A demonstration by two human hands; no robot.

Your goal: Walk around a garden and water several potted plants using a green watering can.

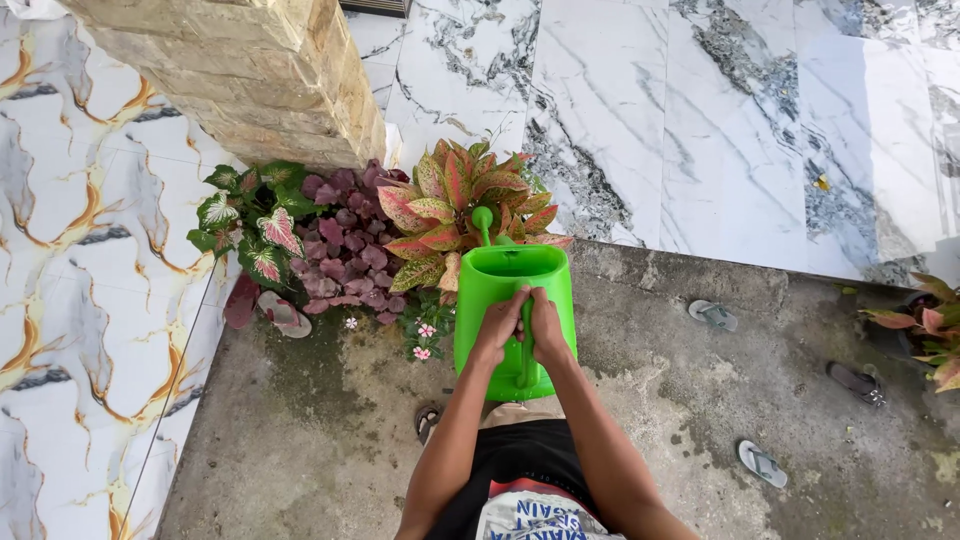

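Observation:
A bright green watering can [510,285] hangs in front of me above the concrete ground, its spout pointing away toward a plant with red, pink and green leaves [462,205]. My left hand [499,325] and my right hand [546,325] are both closed around the can's green handle, side by side. Left of that plant grow dark purple leaves [345,245] and a green-and-pink leafy plant [252,218]. Small pink flowers [425,335] sit low beside the can.
A stone-clad pillar [250,70] stands behind the plants. White marbled tile lies at the left and far side. Loose sandals lie on the concrete [712,315] [857,382] [762,463] [283,315]. Another potted plant [925,325] is at the right edge.

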